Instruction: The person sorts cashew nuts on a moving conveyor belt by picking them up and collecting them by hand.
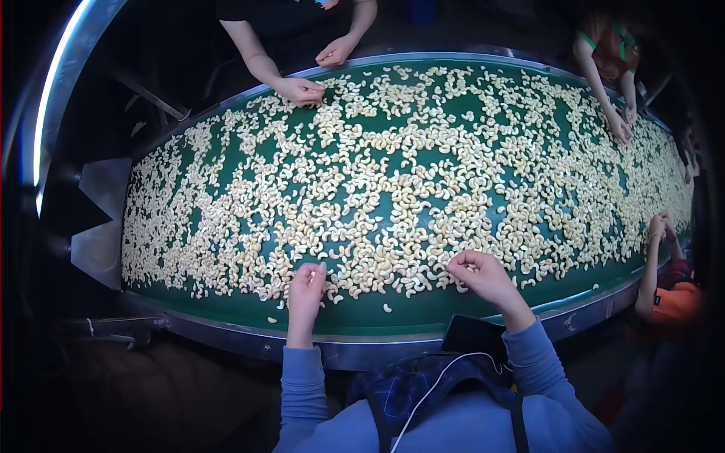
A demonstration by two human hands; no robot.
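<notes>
Pale cashew nuts (393, 257) lie scattered thickly over a green belt (362, 313). My left hand (306, 291) is over the near edge of the nuts, its fingers bent together around something I cannot make out. To the right, my right hand (483, 275) is at the near side of the nuts with thumb and fingers pinched; whatever is between the fingertips is too small to name. A few single nuts lie on the bare green strip near my left hand.
A metal rim (264, 347) borders the belt. Across it, a co-worker's hands (302, 90) touch the nuts. Other co-workers' hands (621, 130) are at the far right, with an orange sleeve (676, 303) nearer. Metal chute plates (98, 253) stand at left.
</notes>
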